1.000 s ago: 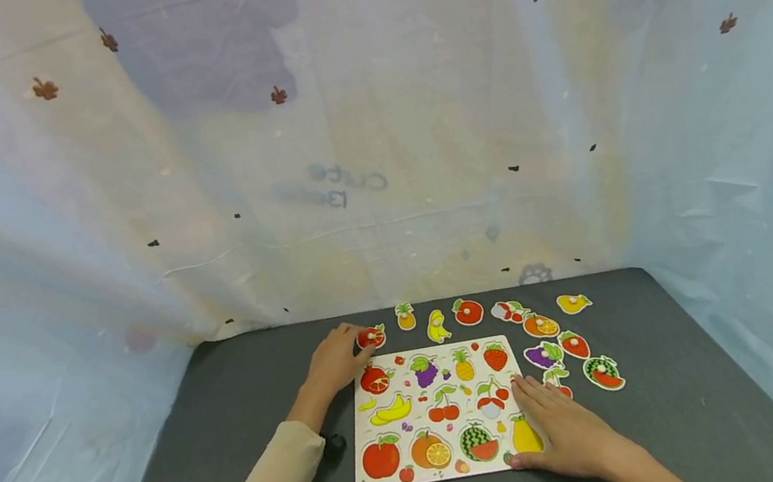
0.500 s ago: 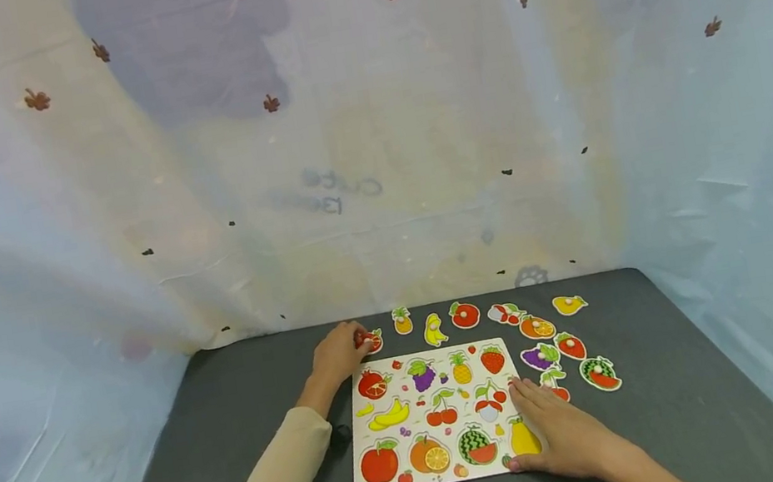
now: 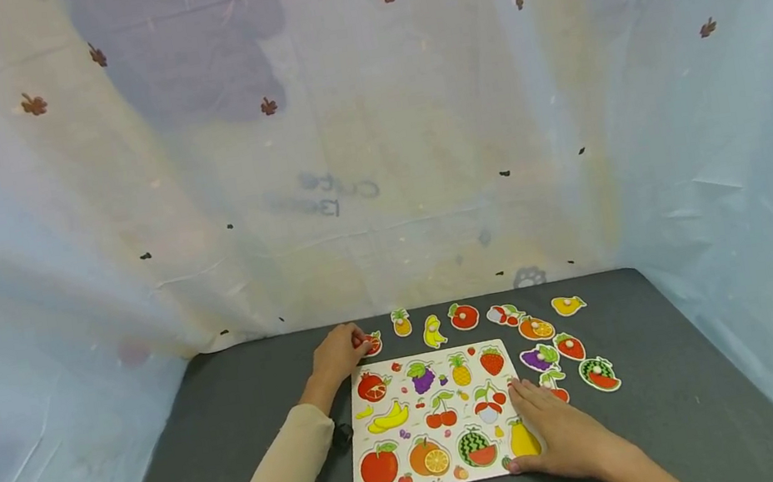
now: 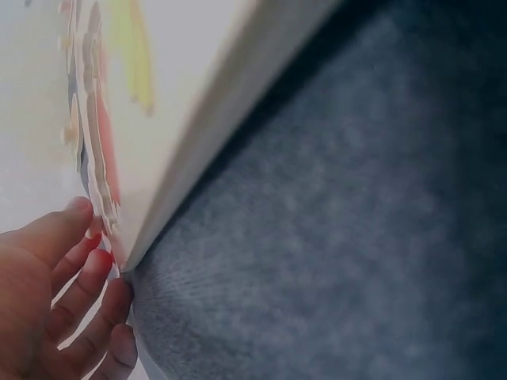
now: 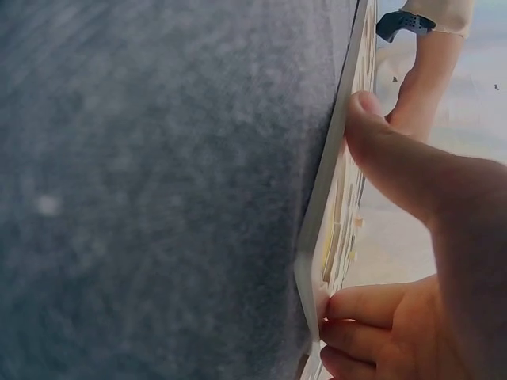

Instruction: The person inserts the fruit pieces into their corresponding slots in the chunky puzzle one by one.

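Note:
In the head view, my left hand (image 3: pixel 335 356) pinches a pomegranate puzzle piece (image 3: pixel 374 344) just beyond the top-left corner of a white fruit puzzle board (image 3: pixel 437 358). Its fingertips cover the left part of the piece. In the left wrist view, the thumb and fingers of the left hand (image 4: pixel 67 293) come together beside the board's corner. My right hand (image 3: pixel 562 430) lies with fingers extended over the board's right edge, partly covering the pear picture. The right wrist view has the right hand's thumb (image 5: pixel 366 127) and fingers touching the board's rim.
Behind the board lie a pineapple piece (image 3: pixel 401 323), a banana piece (image 3: pixel 434 332) and an apple piece (image 3: pixel 463 316). Several more fruit pieces, including a watermelon piece (image 3: pixel 600 374) and a pear piece (image 3: pixel 568 305), are scattered to its right. A patterned curtain (image 3: pixel 372 150) surrounds the dark table (image 3: pixel 684 396).
My left hand's fingers have closed from over the pomegranate piece to pinching it at its left side. The right hand stays on the board. The head view has shifted slightly.

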The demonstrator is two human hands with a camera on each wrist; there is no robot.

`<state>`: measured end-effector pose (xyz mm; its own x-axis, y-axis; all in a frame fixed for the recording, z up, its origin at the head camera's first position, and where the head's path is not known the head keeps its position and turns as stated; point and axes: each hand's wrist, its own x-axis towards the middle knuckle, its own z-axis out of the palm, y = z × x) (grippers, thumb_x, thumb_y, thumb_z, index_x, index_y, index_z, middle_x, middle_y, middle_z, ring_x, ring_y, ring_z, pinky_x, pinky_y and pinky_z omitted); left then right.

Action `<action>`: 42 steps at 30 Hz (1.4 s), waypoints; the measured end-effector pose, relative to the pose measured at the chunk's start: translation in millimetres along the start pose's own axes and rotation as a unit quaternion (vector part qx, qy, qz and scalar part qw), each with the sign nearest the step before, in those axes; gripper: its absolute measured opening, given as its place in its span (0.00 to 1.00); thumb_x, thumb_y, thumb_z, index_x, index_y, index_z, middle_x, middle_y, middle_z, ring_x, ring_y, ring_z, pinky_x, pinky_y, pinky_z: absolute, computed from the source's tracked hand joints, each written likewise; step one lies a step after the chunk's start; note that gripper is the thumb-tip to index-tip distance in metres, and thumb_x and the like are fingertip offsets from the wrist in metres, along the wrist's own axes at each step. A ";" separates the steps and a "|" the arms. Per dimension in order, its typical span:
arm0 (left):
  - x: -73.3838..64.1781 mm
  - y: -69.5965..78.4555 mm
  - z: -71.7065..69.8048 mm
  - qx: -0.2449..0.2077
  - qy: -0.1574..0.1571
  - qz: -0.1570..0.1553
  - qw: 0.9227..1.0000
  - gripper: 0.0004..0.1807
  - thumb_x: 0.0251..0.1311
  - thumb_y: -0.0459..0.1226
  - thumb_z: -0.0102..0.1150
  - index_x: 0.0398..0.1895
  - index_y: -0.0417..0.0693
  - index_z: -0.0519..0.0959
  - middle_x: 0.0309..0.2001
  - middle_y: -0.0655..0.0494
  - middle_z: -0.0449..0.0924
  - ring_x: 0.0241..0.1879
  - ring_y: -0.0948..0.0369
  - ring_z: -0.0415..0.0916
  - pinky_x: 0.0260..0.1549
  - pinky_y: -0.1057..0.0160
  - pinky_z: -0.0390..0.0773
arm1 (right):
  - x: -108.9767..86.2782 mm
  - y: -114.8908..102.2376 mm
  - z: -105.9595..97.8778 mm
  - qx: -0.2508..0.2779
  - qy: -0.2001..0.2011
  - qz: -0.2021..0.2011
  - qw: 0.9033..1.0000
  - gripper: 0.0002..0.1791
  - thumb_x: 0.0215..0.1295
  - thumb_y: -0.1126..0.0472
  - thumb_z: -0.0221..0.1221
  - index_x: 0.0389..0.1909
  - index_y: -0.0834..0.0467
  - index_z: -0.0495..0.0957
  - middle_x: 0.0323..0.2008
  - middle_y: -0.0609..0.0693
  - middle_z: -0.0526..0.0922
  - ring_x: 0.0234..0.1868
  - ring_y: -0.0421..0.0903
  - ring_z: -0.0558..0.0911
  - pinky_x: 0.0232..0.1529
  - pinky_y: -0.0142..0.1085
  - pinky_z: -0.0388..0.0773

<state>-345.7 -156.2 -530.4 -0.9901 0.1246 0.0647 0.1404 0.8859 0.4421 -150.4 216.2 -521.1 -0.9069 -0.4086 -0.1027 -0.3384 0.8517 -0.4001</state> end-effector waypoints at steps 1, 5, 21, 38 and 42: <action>0.0 -0.2 0.3 0.000 0.001 0.001 1.000 0.11 0.71 0.46 0.71 0.45 0.48 0.84 0.37 0.56 0.79 0.36 0.58 0.76 0.42 0.50 0.82 | -0.3 -0.5 -0.8 0.001 -0.001 -0.001 1.000 0.68 0.53 0.26 0.73 0.82 0.67 0.59 0.83 0.63 0.59 0.84 0.63 0.58 0.81 0.61 0.56; 2.6 -1.8 3.7 0.004 0.000 -0.008 1.000 0.12 0.70 0.46 0.72 0.44 0.49 0.84 0.37 0.56 0.79 0.36 0.58 0.76 0.43 0.51 0.81 | -0.1 -0.7 -1.0 0.000 -0.001 -0.005 1.000 0.69 0.54 0.25 0.73 0.82 0.67 0.59 0.83 0.63 0.59 0.84 0.63 0.58 0.81 0.62 0.57; -1.6 -4.2 -1.6 0.023 0.007 0.003 1.000 0.11 0.69 0.47 0.73 0.42 0.51 0.84 0.35 0.58 0.79 0.34 0.59 0.76 0.41 0.52 0.81 | 0.8 -0.2 0.5 0.003 -0.004 0.007 1.000 0.69 0.53 0.26 0.73 0.83 0.67 0.59 0.83 0.62 0.59 0.84 0.63 0.58 0.81 0.61 0.56; -24.8 -12.7 -16.5 0.029 0.018 0.041 0.999 0.11 0.70 0.48 0.72 0.45 0.53 0.85 0.39 0.59 0.79 0.32 0.62 0.72 0.33 0.58 0.77 | -0.4 -1.6 -0.3 0.009 -0.004 0.005 1.000 0.68 0.53 0.27 0.74 0.82 0.68 0.60 0.83 0.63 0.59 0.84 0.64 0.57 0.81 0.62 0.56; -30.9 -12.0 -18.4 0.030 0.014 0.051 0.998 0.11 0.70 0.49 0.72 0.44 0.55 0.85 0.38 0.60 0.78 0.31 0.63 0.71 0.33 0.59 0.76 | 0.0 -1.0 0.6 0.006 -0.005 0.009 1.000 0.68 0.53 0.27 0.75 0.82 0.68 0.60 0.83 0.63 0.59 0.84 0.63 0.57 0.81 0.61 0.56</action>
<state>-316.8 -178.9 -521.2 -0.9701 0.2035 0.1322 0.2392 0.8942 0.3783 -149.9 215.2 -521.2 -0.9102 -0.3967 -0.1190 -0.3193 0.8552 -0.4083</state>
